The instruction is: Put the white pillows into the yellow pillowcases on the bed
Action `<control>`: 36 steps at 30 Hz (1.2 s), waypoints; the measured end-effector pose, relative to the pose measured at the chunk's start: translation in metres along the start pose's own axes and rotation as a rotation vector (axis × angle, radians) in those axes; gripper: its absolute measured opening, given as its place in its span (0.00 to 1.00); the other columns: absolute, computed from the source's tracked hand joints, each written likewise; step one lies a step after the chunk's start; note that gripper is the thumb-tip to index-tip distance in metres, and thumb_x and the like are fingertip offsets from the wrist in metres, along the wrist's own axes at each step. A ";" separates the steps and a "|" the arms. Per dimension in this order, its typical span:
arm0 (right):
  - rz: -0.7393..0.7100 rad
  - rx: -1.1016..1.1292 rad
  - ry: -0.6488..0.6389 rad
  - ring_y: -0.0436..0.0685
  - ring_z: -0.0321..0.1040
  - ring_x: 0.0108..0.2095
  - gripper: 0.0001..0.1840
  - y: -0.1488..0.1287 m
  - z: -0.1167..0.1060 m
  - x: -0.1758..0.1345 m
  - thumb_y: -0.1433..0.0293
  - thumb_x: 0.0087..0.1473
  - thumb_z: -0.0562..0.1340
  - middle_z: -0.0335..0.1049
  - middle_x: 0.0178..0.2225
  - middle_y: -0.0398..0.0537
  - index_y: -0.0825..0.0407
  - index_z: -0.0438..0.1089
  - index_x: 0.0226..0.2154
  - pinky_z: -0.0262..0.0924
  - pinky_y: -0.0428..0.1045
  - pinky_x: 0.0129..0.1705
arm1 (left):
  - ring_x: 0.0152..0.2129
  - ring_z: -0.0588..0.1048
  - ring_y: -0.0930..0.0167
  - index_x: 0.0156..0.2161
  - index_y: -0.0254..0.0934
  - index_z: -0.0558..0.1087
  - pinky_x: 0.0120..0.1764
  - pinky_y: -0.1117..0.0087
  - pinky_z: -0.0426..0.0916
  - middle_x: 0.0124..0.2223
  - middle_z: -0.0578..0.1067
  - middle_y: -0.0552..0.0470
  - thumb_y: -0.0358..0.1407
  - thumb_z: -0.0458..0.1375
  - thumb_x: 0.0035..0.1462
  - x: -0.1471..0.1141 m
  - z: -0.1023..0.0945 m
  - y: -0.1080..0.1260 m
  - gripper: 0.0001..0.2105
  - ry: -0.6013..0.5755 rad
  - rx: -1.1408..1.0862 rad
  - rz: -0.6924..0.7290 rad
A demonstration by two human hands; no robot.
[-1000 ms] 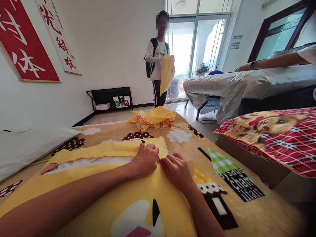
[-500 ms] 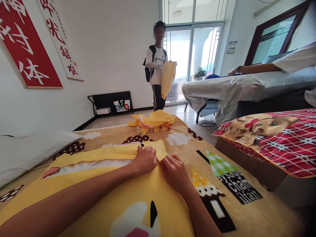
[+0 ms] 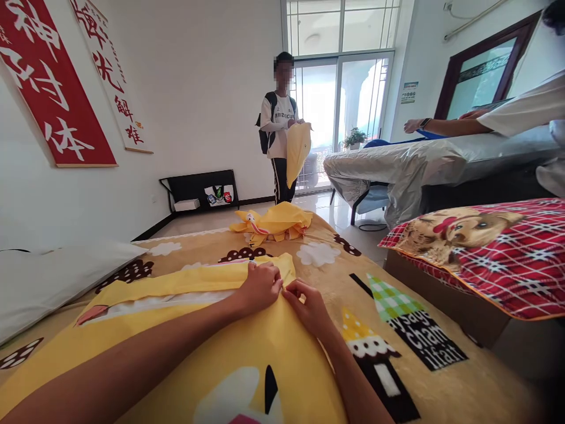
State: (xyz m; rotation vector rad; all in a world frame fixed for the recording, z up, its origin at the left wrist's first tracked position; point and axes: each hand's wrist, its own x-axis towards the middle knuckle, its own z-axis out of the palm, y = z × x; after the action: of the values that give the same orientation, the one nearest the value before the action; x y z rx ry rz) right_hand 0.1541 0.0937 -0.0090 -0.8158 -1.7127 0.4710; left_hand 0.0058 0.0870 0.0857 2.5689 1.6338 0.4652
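Note:
A yellow pillowcase [image 3: 185, 359] with a cartoon print lies in front of me, its long opening towards the far side. White filling or lining [image 3: 168, 301] shows through the gap. Near the opening's right end, my left hand [image 3: 260, 287] is closed on the fabric edge. Just beside it, my right hand [image 3: 309, 303] pinches the same edge between thumb and fingers. Whether a zipper lies under the fingertips is hidden. Farther off, a crumpled yellow cloth [image 3: 282, 221] with a printed figure rests on the brown patterned blanket [image 3: 318, 253].
A white pillow [image 3: 57, 277] lies at the left. To the right, a red plaid cushion [image 3: 507, 253] sits on a box [image 3: 441, 306]. A person [image 3: 278, 129] stands beyond, holding yellow cloth [image 3: 299, 153]. Another person's arm [image 3: 459, 125] reaches over a plastic-wrapped mattress [image 3: 397, 162].
The view has tilted slightly upward. My right fingers have shifted and lifted a little, now in a clearer pinch at the edge. My left hand stays in nearly the same place.

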 end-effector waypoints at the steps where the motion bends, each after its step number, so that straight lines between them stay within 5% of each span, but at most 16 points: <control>1: -0.004 -0.005 0.007 0.50 0.61 0.26 0.13 0.000 0.000 0.000 0.63 0.57 0.59 0.66 0.23 0.42 0.52 0.68 0.24 0.57 0.45 0.29 | 0.36 0.73 0.67 0.30 0.34 0.71 0.42 0.61 0.58 0.37 0.75 0.49 0.32 0.51 0.58 0.001 0.002 -0.002 0.08 -0.007 0.014 0.005; 5: 0.034 -0.009 -0.012 0.50 0.60 0.25 0.14 0.004 -0.002 0.001 0.62 0.55 0.59 0.66 0.23 0.42 0.52 0.68 0.23 0.55 0.46 0.29 | 0.37 0.72 0.66 0.31 0.33 0.70 0.41 0.60 0.57 0.38 0.75 0.47 0.32 0.49 0.58 -0.001 0.009 -0.013 0.09 -0.025 0.060 0.007; 10: 0.263 0.041 -0.051 0.50 0.59 0.25 0.17 0.013 -0.005 0.001 0.56 0.52 0.59 0.66 0.23 0.42 0.52 0.68 0.24 0.54 0.46 0.29 | 0.35 0.70 0.67 0.29 0.34 0.68 0.42 0.60 0.55 0.36 0.74 0.48 0.32 0.48 0.59 -0.015 -0.003 -0.035 0.09 -0.005 0.023 -0.042; 17: 0.193 0.021 -0.095 0.51 0.58 0.27 0.17 0.006 -0.009 0.002 0.56 0.53 0.58 0.65 0.24 0.42 0.51 0.67 0.23 0.55 0.47 0.31 | 0.31 0.69 0.68 0.27 0.36 0.65 0.40 0.63 0.56 0.32 0.71 0.52 0.37 0.46 0.59 -0.068 -0.045 -0.090 0.12 0.102 -0.026 -0.105; 23: 0.161 -0.131 -0.182 0.52 0.63 0.28 0.17 -0.004 -0.005 -0.002 0.57 0.56 0.55 0.67 0.26 0.45 0.51 0.67 0.25 0.59 0.47 0.31 | 0.29 0.68 0.68 0.28 0.36 0.67 0.40 0.63 0.57 0.31 0.72 0.51 0.40 0.47 0.59 -0.115 -0.058 -0.127 0.13 0.272 -0.072 -0.171; 26: 0.164 -0.443 -0.146 0.56 0.69 0.32 0.11 -0.035 0.005 0.008 0.64 0.55 0.56 0.72 0.38 0.52 0.51 0.71 0.35 0.61 0.50 0.33 | 0.28 0.68 0.69 0.27 0.36 0.67 0.36 0.67 0.58 0.30 0.72 0.51 0.40 0.48 0.59 -0.122 -0.057 -0.130 0.13 0.313 -0.185 -0.175; 29: 0.042 -0.751 -0.177 0.62 0.68 0.45 0.21 -0.095 0.032 0.030 0.73 0.51 0.58 0.70 0.48 0.56 0.50 0.68 0.49 0.61 0.54 0.42 | 0.27 0.68 0.69 0.27 0.36 0.66 0.32 0.69 0.58 0.28 0.71 0.51 0.40 0.48 0.59 -0.121 -0.055 -0.128 0.12 0.325 -0.253 -0.190; 33: -0.050 -0.853 -0.584 0.63 0.71 0.41 0.13 -0.164 0.088 0.070 0.76 0.48 0.60 0.75 0.38 0.55 0.52 0.74 0.38 0.60 0.53 0.40 | 0.26 0.68 0.69 0.27 0.36 0.67 0.31 0.69 0.58 0.27 0.72 0.51 0.38 0.50 0.59 -0.120 -0.054 -0.127 0.12 0.336 -0.259 -0.199; 36: -0.091 -0.824 -0.636 0.63 0.72 0.39 0.11 -0.171 0.120 0.083 0.80 0.47 0.58 0.76 0.35 0.56 0.54 0.74 0.31 0.59 0.51 0.37 | 0.26 0.69 0.70 0.27 0.36 0.69 0.31 0.70 0.58 0.29 0.74 0.52 0.35 0.51 0.60 -0.125 -0.047 -0.132 0.11 0.379 -0.193 -0.184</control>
State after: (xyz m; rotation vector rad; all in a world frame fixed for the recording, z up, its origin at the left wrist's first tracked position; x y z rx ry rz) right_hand -0.0190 0.0493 0.1274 -1.2381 -2.5853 -0.0927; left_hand -0.1724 0.0275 0.0755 2.2646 1.8048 1.0881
